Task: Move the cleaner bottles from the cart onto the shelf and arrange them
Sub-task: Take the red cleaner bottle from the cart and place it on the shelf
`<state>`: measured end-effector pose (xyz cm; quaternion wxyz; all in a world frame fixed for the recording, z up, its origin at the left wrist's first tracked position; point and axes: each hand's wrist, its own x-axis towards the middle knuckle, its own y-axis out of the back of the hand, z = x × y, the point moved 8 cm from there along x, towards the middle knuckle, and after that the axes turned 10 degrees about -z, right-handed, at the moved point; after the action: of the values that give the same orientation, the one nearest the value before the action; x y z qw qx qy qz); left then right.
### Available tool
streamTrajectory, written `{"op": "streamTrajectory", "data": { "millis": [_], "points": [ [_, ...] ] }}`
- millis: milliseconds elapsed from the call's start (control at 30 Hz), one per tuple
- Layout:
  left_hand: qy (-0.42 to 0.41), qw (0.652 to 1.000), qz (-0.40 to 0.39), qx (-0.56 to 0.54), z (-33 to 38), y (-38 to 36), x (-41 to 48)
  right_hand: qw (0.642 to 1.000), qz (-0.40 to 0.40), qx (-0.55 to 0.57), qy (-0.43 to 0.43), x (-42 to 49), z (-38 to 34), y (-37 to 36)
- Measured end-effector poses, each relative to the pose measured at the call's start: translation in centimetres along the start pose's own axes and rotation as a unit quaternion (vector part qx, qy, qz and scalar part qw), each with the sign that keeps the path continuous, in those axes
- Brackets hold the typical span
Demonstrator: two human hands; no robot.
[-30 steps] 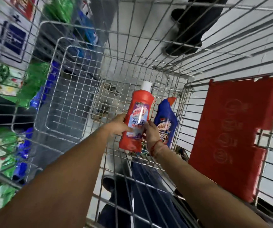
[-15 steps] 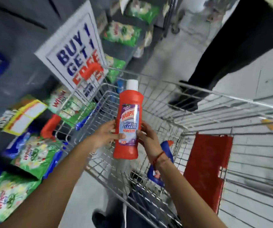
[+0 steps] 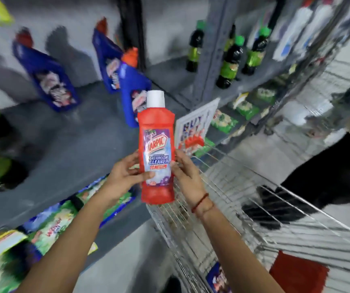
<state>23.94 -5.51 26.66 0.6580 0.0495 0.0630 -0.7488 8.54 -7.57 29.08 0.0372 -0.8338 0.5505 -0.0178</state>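
A red cleaner bottle (image 3: 157,149) with a white cap stands upright in the air between my two hands. My left hand (image 3: 125,176) grips its left side, thumb across the label. My right hand (image 3: 185,176) holds its right side. The bottle hangs above the cart's near corner, in front of the grey shelf (image 3: 68,144). Three blue cleaner bottles (image 3: 135,92) with red caps stand on that shelf. Another blue bottle (image 3: 217,279) lies low in the wire cart (image 3: 254,218).
Dark bottles with green caps (image 3: 230,64) stand on the shelf bay to the right, behind a grey upright. A "buy 1 get 1" sign (image 3: 193,127) hangs at the shelf edge. Green packets fill the lower shelves. A person in dark trousers (image 3: 328,182) stands beyond the cart.
Both hands lifted the red bottle out of the cart and carried it up toward the shelf. My view swung from the cart's inside to the shelf with the blue bottles.
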Motion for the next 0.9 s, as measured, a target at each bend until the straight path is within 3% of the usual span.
{"op": "streamTrajectory", "data": {
  "millis": [267, 500, 900],
  "points": [
    [-0.091, 0.985, 0.143, -0.038, 3.9, 12.5, -11.5, 0.982, -0.178, -0.014, 0.052, 2.6, -3.1, -15.6],
    [-0.14, 0.946, 0.292, -0.022, 3.8, 20.9, -27.1, 0.916, -0.393, -0.014, 0.082, -1.4, -5.1, -32.1],
    [-0.164, 0.88, 0.446, 0.024, 2.3, 31.1, -44.1, 0.826, -0.548, -0.067, 0.117, -6.3, -3.7, -53.3]
  ]
}}
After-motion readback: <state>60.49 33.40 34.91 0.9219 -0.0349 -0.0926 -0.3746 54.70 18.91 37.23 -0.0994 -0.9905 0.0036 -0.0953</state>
